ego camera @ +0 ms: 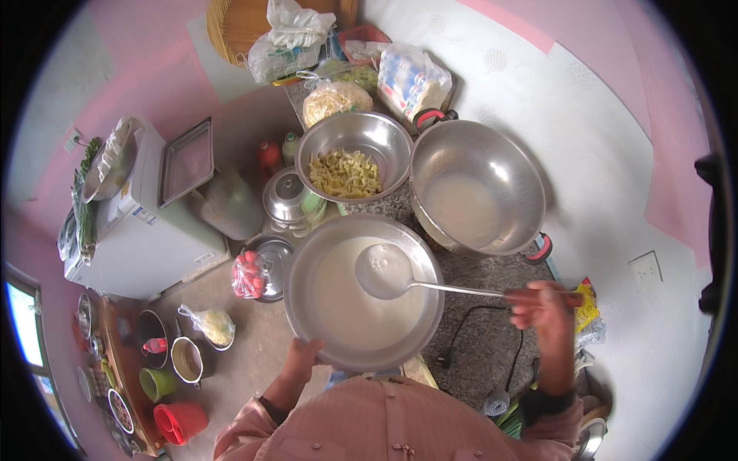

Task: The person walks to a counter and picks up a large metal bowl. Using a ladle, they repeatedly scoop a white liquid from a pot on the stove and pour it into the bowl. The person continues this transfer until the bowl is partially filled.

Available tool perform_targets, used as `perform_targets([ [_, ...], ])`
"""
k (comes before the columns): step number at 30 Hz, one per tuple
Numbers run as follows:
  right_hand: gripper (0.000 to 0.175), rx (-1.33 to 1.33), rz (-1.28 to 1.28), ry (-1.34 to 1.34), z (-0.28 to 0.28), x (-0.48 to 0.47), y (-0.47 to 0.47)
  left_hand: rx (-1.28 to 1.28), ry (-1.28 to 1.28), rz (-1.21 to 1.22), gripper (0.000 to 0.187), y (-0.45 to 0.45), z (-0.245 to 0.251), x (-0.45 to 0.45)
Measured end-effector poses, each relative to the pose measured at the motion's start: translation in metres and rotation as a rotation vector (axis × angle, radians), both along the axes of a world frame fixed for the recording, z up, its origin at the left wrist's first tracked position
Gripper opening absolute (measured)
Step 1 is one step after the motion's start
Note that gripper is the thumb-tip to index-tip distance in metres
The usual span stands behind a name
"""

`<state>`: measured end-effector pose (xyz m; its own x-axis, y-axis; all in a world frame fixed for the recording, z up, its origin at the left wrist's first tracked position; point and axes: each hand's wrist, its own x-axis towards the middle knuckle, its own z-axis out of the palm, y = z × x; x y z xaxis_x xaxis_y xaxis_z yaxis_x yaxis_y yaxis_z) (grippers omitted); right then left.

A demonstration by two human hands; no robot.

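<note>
My right hand (pixel 542 314) grips the brown handle of a long metal ladle (pixel 455 288). The ladle's round bowl holds a whitish liquid with bubbles and is over the wide steel basin (pixel 297 322) in front of me. Pale, milky liquid (pixel 357 325) covers the basin's bottom. At the basin's near left rim, my left hand (pixel 302 357) holds on with the thumb over the edge. Beyond it to the right stands a deep steel pot (pixel 519 196) with red-and-black handles and some whitish liquid inside. A second steel basin (pixel 398 138) contains chopped pale-green vegetable pieces (pixel 346 176).
A black power cord (pixel 461 325) with a plug lies on the speckled stone counter (pixel 461 369). Bagged noodle-like strands (pixel 337 104) and a wrapped pack (pixel 412 80) sit at the back. Left stand a lidded pot (pixel 288 196), a white chest freezer (pixel 155 230) and a red bucket (pixel 187 423).
</note>
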<state>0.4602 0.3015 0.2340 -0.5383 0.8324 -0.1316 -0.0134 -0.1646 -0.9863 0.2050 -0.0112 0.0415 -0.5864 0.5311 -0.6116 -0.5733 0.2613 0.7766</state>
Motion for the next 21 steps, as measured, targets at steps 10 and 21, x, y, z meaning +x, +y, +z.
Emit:
perform_targets([
  [10, 0.032, 0.475, 0.223, 0.008, -0.067, -0.030, -0.044, -0.003, 0.027, -0.091, 0.038, 0.003, 0.006, -0.004],
  [21, 0.034, 0.912, 0.343, 0.020, -0.024, -0.018, -0.052, -0.012, 0.052, -0.112, 0.034, 0.014, 0.017, -0.005],
])
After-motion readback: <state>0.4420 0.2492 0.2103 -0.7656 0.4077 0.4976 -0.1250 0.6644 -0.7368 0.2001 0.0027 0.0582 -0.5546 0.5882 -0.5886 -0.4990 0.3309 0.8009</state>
